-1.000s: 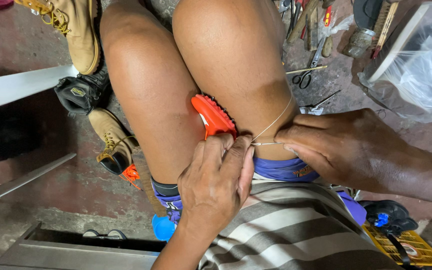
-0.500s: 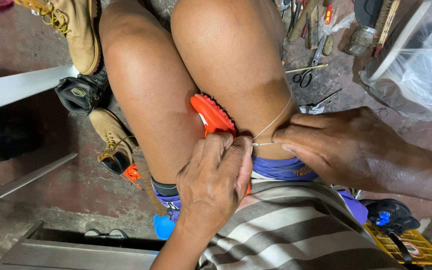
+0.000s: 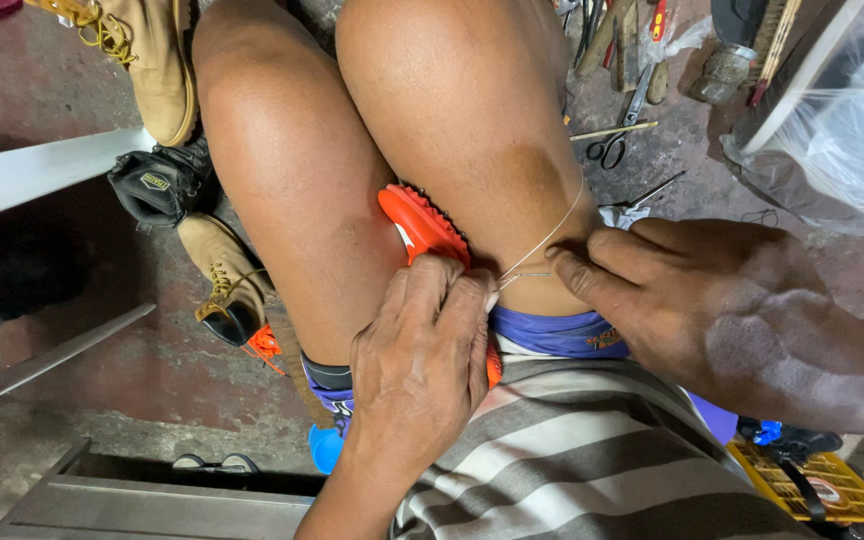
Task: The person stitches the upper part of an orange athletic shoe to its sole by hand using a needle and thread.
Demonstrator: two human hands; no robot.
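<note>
Orange shoe (image 3: pixel 420 222) wedged between knees; both hands pinch thread (image 3: pixel 544 242); scissors (image 3: pixel 616 138) nearby.

Clear plastic bag (image 3: pixel 842 140) upper right on floor – crumpled; small yellowish label (image 3: pixel 155 182) on black shoe.
</note>
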